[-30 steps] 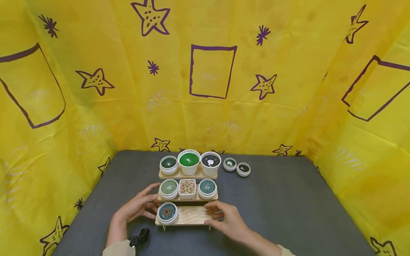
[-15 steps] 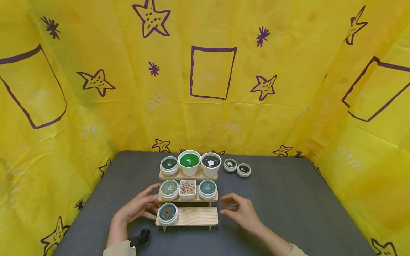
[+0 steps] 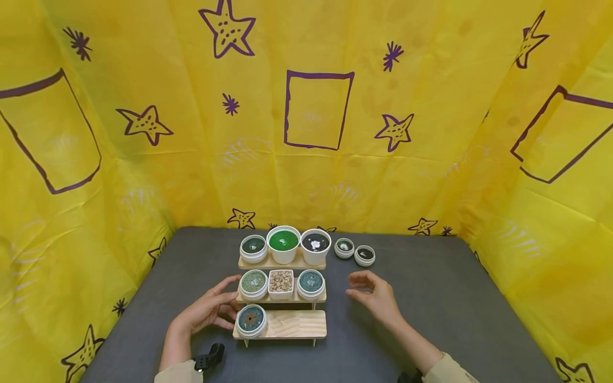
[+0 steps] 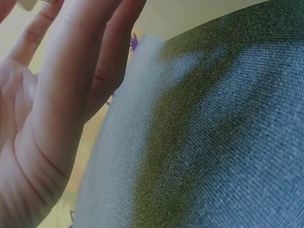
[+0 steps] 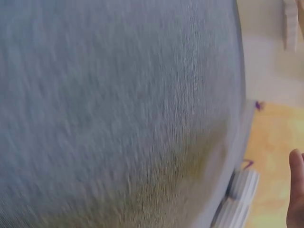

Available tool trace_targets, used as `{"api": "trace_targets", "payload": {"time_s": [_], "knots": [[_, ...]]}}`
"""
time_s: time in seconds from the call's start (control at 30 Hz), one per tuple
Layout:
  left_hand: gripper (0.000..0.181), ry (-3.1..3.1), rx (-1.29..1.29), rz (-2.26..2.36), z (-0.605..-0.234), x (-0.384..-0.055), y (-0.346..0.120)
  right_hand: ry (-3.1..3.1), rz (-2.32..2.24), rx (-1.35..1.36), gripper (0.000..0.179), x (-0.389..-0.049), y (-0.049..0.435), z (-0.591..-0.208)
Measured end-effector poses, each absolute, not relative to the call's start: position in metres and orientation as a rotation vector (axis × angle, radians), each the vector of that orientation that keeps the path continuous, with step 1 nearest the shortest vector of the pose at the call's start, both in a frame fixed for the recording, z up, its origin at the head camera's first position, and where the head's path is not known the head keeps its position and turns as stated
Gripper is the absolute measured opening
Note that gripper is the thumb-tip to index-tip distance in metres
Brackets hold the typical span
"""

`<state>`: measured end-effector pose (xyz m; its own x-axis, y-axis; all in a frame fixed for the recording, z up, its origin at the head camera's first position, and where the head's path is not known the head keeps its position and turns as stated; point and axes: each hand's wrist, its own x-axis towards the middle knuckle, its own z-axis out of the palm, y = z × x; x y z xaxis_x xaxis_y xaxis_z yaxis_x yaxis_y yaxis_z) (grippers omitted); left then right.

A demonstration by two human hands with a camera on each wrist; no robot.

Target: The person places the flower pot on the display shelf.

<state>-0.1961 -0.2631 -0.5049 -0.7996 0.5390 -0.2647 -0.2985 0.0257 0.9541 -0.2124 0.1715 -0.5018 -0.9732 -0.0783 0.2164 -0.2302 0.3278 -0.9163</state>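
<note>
A three-step wooden stand (image 3: 299, 324) carries white jars and cups. On its lowest step sits a jar with blue-grey contents (image 3: 251, 320) at the left end, and bare wood shows beside it. My left hand (image 3: 207, 309) rests at the stand's left side, fingers relaxed near the ends of the middle and lowest steps; whether they touch the wood I cannot tell. Over the table to the right of the stand, my right hand (image 3: 378, 298) hovers with fingers loosely bent and nothing in them. The left wrist view shows part of the left hand (image 4: 57, 104) close up.
The middle step holds a green jar (image 3: 254, 283), a square cup of beige bits (image 3: 281, 283) and a teal jar (image 3: 311, 283). Three more containers stand on the top step. Two small dark-filled jars (image 3: 344, 248) sit right of it on the grey table (image 3: 460, 298).
My right hand has come away from the right end of the lowest step and moved right and slightly back, carrying nothing. The left hand has stayed at the stand's left side.
</note>
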Motion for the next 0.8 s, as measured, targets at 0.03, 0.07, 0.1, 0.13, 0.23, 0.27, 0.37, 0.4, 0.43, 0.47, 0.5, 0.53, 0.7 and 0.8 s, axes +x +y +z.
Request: {"api": "trace_targets", "payload": {"time_s": [0.03,0.07,0.1,0.13,0.23,0.27,0.37,0.4,0.43,0.47,0.5,0.53,0.7,0.8], "knots": [[0.047,1.720,0.253,1.835,-0.505,-0.196,-0.263,-2.449,1.716,0.270,0.036,-0.215,0.174,-0.501],[0.046,1.718,0.255,1.836,-0.504,-0.196,-0.263,-2.448,1.705,0.251,0.036,-0.218,0.176,-0.502],[0.046,1.717,0.257,1.836,-0.504,-0.196,-0.263,-2.447,1.698,0.228,0.037,-0.222,0.179,-0.502],[0.046,1.715,0.262,1.837,-0.504,-0.195,-0.263,-2.445,1.688,0.206,0.037,-0.225,0.181,-0.502],[0.046,1.719,0.263,1.836,-0.503,-0.195,-0.262,-2.443,1.661,0.145,0.037,-0.234,0.189,-0.501],[0.046,1.720,0.261,1.836,-0.503,-0.195,-0.262,-2.441,1.646,0.132,0.037,-0.237,0.192,-0.502],[0.049,1.723,0.255,1.835,-0.502,-0.194,-0.262,-2.439,1.588,0.113,0.037,-0.246,0.198,-0.501],[0.049,1.723,0.253,1.835,-0.502,-0.194,-0.261,-2.442,1.567,0.104,0.037,-0.249,0.201,-0.502],[0.050,1.723,0.253,1.835,-0.502,-0.194,-0.261,-2.444,1.544,0.098,0.037,-0.251,0.203,-0.502],[0.050,1.722,0.253,1.835,-0.502,-0.194,-0.261,-2.445,1.526,0.092,0.038,-0.253,0.204,-0.502],[0.050,1.722,0.255,1.835,-0.502,-0.194,-0.261,-2.448,1.508,0.079,0.038,-0.256,0.205,-0.501],[0.049,1.721,0.257,1.836,-0.502,-0.194,-0.261,-2.449,1.497,0.063,0.038,-0.258,0.207,-0.501],[0.044,1.712,0.271,1.838,-0.502,-0.194,-0.262,-2.448,1.450,-0.003,0.042,-0.266,0.210,-0.503],[0.043,1.710,0.270,1.835,-0.502,-0.195,-0.262,-2.452,1.421,-0.035,0.044,-0.271,0.210,-0.506]]}}
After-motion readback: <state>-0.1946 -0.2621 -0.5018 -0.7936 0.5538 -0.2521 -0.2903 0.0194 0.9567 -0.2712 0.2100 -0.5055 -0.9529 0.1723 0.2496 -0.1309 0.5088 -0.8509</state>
